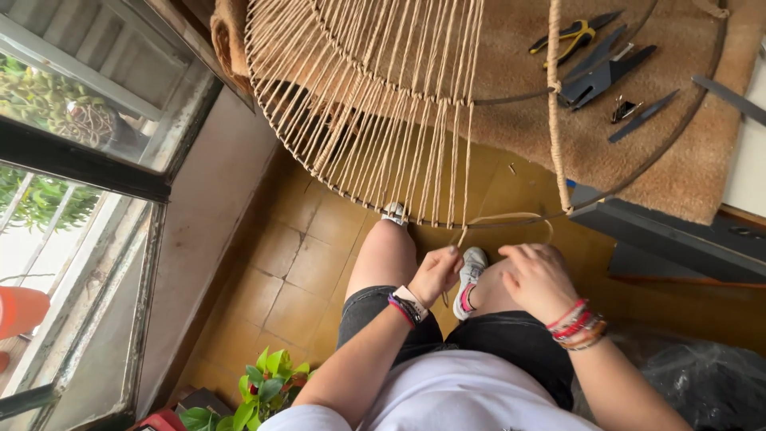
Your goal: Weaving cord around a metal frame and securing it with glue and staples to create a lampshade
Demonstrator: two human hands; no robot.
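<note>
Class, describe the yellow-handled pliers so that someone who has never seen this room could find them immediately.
Start at the brown carpeted tabletop beyond the big twine-wound metal hoop. Several tools lie near its far right. The yellow-handled pliers lie farthest back; the other tools beside them are all dark or grey.

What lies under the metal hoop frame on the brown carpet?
Under the hoop frame, on the brown carpet: yellow-handled pliers, black cutters and a small clip. Cord strands hide whatever lies beneath them.

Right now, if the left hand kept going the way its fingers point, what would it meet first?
The left hand points up toward the round wire frame strung with tan cord. It would probably meet the frame's lower rim first, though depth is hard to judge.
</note>
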